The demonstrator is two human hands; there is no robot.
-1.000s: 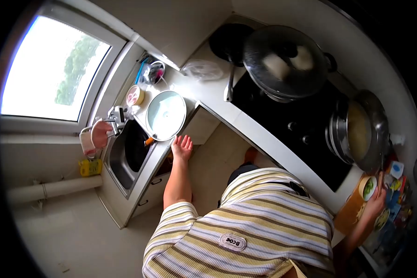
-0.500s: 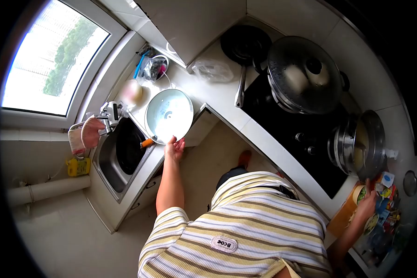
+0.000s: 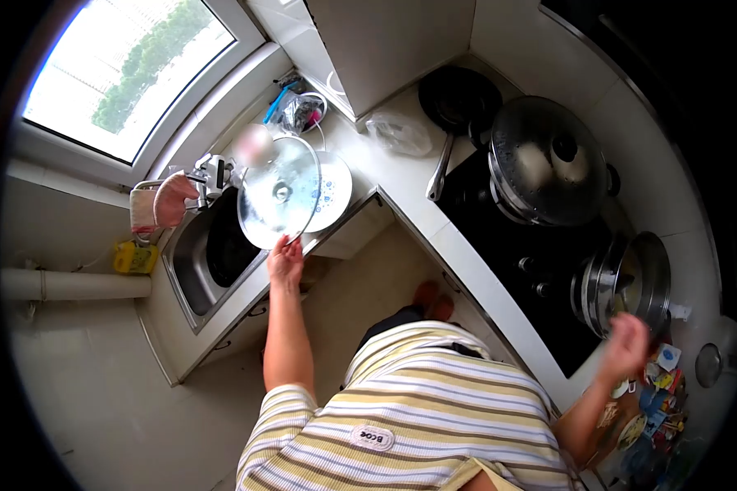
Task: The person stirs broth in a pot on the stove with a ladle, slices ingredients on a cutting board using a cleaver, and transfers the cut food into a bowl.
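Observation:
My left hand point(image 3: 286, 260) grips the near rim of a clear glass lid point(image 3: 280, 213), holding it tilted above the counter beside the sink. Partly covered by the lid, a white plate point(image 3: 334, 192) with a blue pattern lies on the counter. My right hand point(image 3: 628, 348), blurred by motion, is closed at the near side of a steel pot point(image 3: 659, 274). A grey spoon-like utensil point(image 3: 622, 283) reaches from that hand into the pot; its exact kind is unclear. Pale food or liquid shows inside the pot.
A large covered pan point(image 3: 540, 196) stands on the black cooktop point(image 3: 499, 245). Behind it lies a black frying pan point(image 3: 458, 98). A metal sink point(image 3: 190, 286) holds a dark pan. Pink cloths point(image 3: 172, 200) hang by the tap. A plastic bag point(image 3: 397, 133) lies in the counter corner.
The lid has shifted left off the plate, exposing the plate's patterned right side. My right hand has moved from the chopping board area up to the pot, with a utensil now in the pot.

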